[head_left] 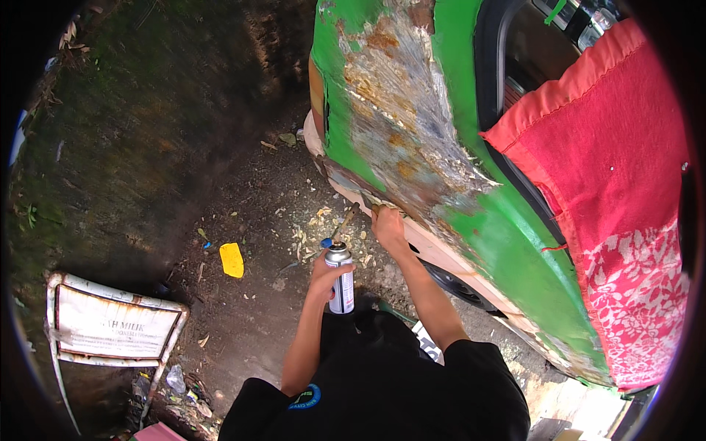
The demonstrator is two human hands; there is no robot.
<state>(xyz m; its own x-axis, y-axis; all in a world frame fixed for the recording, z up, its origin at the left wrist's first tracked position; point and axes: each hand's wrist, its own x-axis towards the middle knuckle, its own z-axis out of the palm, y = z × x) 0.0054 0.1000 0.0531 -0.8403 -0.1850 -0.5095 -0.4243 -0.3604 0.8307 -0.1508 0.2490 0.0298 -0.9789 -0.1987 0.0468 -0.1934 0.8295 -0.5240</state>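
My left hand (322,278) is wrapped round the silver and white canister of a gas torch (341,292). The torch has a blue knob, and its thin burner tube points up toward the lower edge of a green car body (515,242). At that edge, my right hand (387,226) is closed on a small scraper-like tool (376,208), mostly hidden by the fingers. Its tip meets the panel just above the pale bumper strip (434,253). A wide stretch of the panel near the hands is stripped to rusty, grey, patchy metal. Whether a flame burns cannot be made out.
Paint flakes (321,217) litter the dirt ground below the panel. A yellow piece (232,260) lies to the left. A rusty white metal sign frame (118,323) stands at lower left. A red patterned cloth (625,198) hangs over the car's window side. A dark wall (147,132) rises at left.
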